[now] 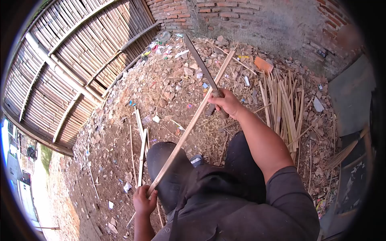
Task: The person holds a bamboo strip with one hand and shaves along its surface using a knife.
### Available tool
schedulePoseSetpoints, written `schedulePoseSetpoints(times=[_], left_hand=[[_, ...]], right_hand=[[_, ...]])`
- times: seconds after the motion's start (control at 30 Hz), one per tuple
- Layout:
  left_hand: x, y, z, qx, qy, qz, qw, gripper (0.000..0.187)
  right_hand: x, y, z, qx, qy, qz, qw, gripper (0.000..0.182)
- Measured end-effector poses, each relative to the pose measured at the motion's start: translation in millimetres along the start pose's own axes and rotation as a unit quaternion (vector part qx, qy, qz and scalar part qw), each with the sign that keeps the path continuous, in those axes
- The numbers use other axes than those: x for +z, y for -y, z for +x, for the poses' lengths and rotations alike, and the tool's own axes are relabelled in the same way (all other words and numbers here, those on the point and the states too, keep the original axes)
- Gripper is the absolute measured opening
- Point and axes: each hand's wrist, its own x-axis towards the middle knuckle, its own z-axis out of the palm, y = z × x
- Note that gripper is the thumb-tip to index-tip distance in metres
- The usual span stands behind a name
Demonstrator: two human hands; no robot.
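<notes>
A long pale bamboo strip (185, 136) runs diagonally across my lap. My left hand (144, 201) is closed on its lower end, beside my knee. In my right hand (229, 104) is the wooden handle of a machete (200, 63), its dark blade pointing up and away to the left. The strip passes right at the fingertips of my right hand, and the blade crosses it just above them. The far end of the strip reaches beyond my hand toward the brick wall.
More split bamboo strips (285, 108) lie in a heap on the right. A few strips (141, 146) rest on the ground left of my knee. Rubble and litter cover the soil up to a brick wall (261, 24). A bamboo fence (76, 60) stands at the left.
</notes>
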Motion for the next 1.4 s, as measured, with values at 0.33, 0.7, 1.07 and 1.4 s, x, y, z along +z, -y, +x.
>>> schedulePoseSetpoints(times=[0.33,0.7,1.07,1.4], left_hand=[[21,-27,25,-0.093,0.042,0.0,0.995,0.038],[18,-36,36,-0.103,0.097,0.034,0.989,0.038],[35,-24,33,-0.059,0.041,0.057,0.996,0.039],[30,-29,40,-0.093,0.089,0.08,0.989,0.043]], right_hand=[[-13,1,-16,-0.016,0.055,-0.105,0.993,0.021],[-5,6,-41,-0.073,0.071,-0.584,0.805,0.03],[-29,-18,-27,-0.026,0.042,-0.588,0.807,0.03],[-33,-29,-19,0.045,0.091,-0.582,0.807,0.028]])
